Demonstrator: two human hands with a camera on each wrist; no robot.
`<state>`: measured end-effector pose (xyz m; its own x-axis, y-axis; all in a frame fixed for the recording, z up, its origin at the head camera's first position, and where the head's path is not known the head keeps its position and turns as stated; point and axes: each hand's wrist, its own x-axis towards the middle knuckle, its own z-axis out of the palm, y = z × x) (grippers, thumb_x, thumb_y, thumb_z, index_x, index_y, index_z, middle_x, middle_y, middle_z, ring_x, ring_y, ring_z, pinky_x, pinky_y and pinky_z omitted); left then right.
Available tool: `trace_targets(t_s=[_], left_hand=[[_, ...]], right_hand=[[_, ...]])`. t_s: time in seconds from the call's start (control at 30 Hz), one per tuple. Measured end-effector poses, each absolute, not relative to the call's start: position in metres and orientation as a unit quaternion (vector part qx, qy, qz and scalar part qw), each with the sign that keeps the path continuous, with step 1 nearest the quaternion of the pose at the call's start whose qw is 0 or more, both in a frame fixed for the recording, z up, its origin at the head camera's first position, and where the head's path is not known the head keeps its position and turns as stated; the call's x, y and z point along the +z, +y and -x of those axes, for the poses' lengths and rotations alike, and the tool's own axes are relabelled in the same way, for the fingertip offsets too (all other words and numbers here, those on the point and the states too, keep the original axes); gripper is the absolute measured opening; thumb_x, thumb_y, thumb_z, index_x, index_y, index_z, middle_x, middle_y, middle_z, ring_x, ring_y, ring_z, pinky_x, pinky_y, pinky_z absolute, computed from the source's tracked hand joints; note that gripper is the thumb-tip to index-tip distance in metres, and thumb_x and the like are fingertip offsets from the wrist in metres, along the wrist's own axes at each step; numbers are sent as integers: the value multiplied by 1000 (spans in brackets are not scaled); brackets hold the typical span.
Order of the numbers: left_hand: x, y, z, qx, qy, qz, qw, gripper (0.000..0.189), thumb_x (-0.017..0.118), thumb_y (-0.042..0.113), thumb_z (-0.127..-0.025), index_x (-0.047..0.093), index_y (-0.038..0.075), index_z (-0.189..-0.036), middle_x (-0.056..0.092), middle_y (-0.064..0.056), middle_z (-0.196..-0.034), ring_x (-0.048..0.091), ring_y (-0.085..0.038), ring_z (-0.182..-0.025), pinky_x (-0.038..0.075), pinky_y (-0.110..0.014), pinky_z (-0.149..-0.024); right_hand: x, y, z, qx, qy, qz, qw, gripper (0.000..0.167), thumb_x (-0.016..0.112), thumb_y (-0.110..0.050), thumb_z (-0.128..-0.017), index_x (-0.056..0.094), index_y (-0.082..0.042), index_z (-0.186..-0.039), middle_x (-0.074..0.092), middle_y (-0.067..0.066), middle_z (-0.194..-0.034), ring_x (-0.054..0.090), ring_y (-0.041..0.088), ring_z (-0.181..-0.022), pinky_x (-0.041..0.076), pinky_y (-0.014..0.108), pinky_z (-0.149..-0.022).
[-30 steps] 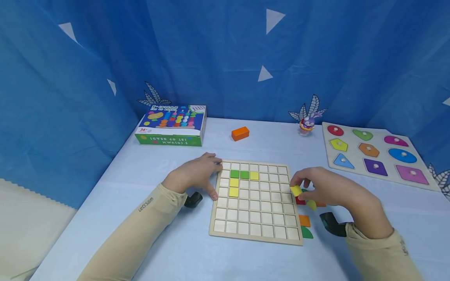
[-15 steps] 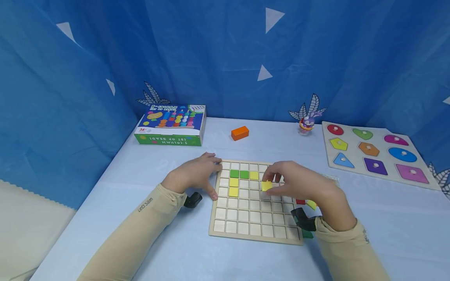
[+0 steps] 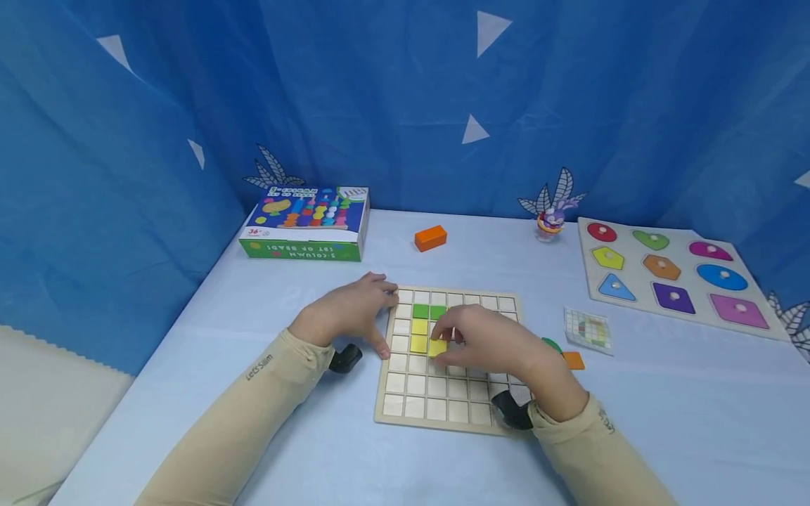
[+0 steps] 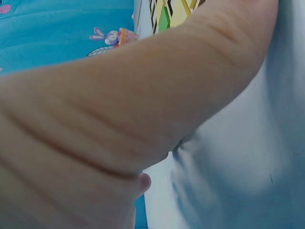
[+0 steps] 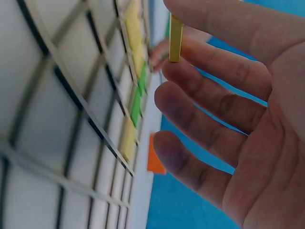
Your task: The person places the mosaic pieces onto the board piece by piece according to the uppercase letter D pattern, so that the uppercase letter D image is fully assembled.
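Observation:
My right hand [image 3: 490, 341] pinches a yellow square tile [image 3: 437, 348] between thumb and fingers over the wooden grid board [image 3: 436, 407]. In the right wrist view the tile [image 5: 176, 40] is held on edge to the camera, above the grid, its other fingers loosely spread. Two yellow tiles [image 3: 419, 334] sit in the board's upper left squares, below a green tile [image 3: 420, 311] and beside a second green one. A third yellow tile [image 5: 127, 138] shows beyond the green ones in the right wrist view. My left hand [image 3: 344, 309] rests at the board's left edge, thumb and fingers spread apart.
A printed pattern card [image 3: 588, 329], an orange tile [image 3: 574, 360] and a green piece [image 3: 552, 344] lie right of the board. Behind are an orange block [image 3: 431, 238], a bead-set box [image 3: 306, 223], a small figurine [image 3: 550, 219] and a knobbed shape puzzle [image 3: 680, 277].
My right hand has carried the yellow tile from the board's right edge leftward across the grid to beside the yellow tiles. The left hand has stayed at the left edge.

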<state>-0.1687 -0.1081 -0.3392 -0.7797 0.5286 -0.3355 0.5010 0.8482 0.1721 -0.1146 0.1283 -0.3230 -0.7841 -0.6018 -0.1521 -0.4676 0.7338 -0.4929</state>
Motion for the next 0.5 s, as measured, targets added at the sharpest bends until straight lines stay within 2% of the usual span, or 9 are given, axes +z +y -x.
trace_targets(t_s=[0.2,0.5], left_hand=[[-337,-108,168,41,942,-277,185,100,91,56,-63,55,14,-147,39,-3,-158,17,-28,-151,27,-48,-119],[-339,-108,169,40,942,-277,187,101,90,57,-63,55,14,-146,39,-4,-158,17,-29,-152,24,-49,-120]], right_hand=[[-340,112,109,-198,919,305,151,26,86,-29,-82,77,-18,-104,62,-12,-88,55,10,-78,51,26,-70],[-349,103,104,-168,922,325,129,23,83,-32,-85,77,-20,-103,60,-12,-91,54,7,-80,51,26,-75]])
